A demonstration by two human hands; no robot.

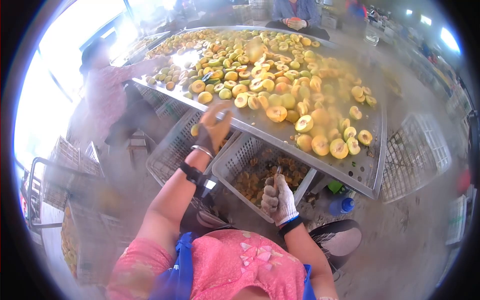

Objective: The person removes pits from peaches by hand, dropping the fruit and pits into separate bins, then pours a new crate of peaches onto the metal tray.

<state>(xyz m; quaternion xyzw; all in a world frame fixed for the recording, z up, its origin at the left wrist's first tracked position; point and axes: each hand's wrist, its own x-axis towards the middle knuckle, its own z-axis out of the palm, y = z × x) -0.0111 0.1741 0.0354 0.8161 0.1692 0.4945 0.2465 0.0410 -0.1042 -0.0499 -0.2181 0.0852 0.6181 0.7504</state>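
Observation:
My left hand (215, 127), in an orange-brown glove, is over the table's near edge with its fingers apart. A yellow peach piece (195, 130) shows beside it, above a crate. My right hand (280, 197), in a whitish knit glove, is closed around a small metal-tipped hand tool (279, 170), pointing up. It is over a grey plastic crate (235, 177) that holds many small brownish pieces (250, 182). Halved and whole yellow peaches (276, 114) cover much of the metal table (320, 162); some halves show their pits or hollows.
Another crate (167, 160) stands under the table's left side. A blue-capped bottle (342, 205) is on the floor by my right knee. One person (102, 85) reaches over the table at left; another (297, 15) sits across it. More crates (417, 155) stand at right.

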